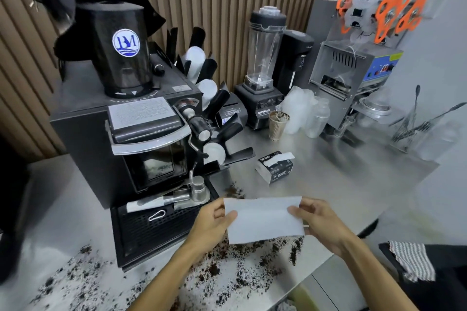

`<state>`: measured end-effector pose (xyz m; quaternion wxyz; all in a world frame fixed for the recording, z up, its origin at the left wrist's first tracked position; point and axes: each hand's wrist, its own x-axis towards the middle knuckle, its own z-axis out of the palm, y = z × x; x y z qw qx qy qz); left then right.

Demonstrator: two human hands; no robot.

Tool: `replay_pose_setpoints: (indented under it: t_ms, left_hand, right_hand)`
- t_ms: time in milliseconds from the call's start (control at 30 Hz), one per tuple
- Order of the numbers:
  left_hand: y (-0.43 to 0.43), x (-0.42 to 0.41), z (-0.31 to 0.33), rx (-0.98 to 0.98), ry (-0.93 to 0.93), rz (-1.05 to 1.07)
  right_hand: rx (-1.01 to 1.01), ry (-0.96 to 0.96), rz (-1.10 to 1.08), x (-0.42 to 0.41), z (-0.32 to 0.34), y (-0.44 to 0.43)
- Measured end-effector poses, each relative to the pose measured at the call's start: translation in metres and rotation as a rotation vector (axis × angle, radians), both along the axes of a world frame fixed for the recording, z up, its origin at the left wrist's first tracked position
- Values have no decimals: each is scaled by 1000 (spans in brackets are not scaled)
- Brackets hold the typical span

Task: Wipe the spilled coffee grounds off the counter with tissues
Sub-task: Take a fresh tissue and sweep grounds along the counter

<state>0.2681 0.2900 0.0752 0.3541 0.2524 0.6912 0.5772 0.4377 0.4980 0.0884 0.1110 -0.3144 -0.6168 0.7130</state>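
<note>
Pinching a white tissue (264, 219) at lower centre of the frame: left hand (214, 222) gripping its left edge, right hand (318, 222) gripping its right edge, thumbs on top, sheet spread flat above the counter (341, 179). Below and toward the lower left, dark coffee grounds (213, 270) scattered over the steel, with a smaller patch just above the tissue beside the black coffee machine (141, 134). Further up, right of centre, a black tissue pack (275, 166) with one sheet poking out, and behind it a paper cup (276, 125) and a blender (262, 58).
</note>
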Motion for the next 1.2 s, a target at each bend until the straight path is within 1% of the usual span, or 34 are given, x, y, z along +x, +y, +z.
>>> replay_pose_setpoints:
  t_ms: [100, 133, 267, 333, 367, 400, 433, 500, 567, 633, 733, 867, 933, 1067, 1200]
  left_hand:
    - [-2, -7, -3, -91, 143, -26]
    - [0, -9, -4, -111, 162, -25]
    - [14, -16, -14, -136, 219, -29]
    - [27, -20, -18, -151, 292, 8]
    - [35, -22, -21, -192, 357, 39]
    - [44, -25, -26, -251, 420, 67]
    - [52, -28, -31, -313, 468, 82]
    - [68, -33, -40, -381, 537, 86]
    - [80, -41, -52, -466, 672, 52]
    - [91, -52, -62, -541, 841, 25]
    - [104, -63, -66, -659, 992, -28]
    - [119, -68, -66, -855, 1112, -80]
    - [125, -71, -67, -938, 1158, -105]
    - [136, -81, -64, -997, 1244, -146]
    - [142, -90, -68, -1011, 1274, -180]
  right_hand:
    - [-31, -63, 109, -4, 0, 1]
    - [-47, -72, 124, -6, 0, 3]
    - [-82, -73, 81, -27, -8, 22]
    - [-143, -89, 56, -41, -14, 32]
    - [-131, -104, 67, -48, -16, 35]
    - [-51, -133, 91, -55, -20, 40]
    - [83, -162, 123, -62, -26, 45]
    - [403, -196, 178, -77, -37, 55]
    - [677, -221, 292, -94, -51, 64]
    - [836, -258, 365, -112, -62, 70]
    - [1010, -219, 389, -139, -74, 80]
    - [1222, -128, 410, -172, -89, 85]
    - [1344, -125, 435, -186, -97, 87]
    - [1403, -143, 452, -205, -106, 95]
    - [1455, -193, 479, -212, -104, 94]
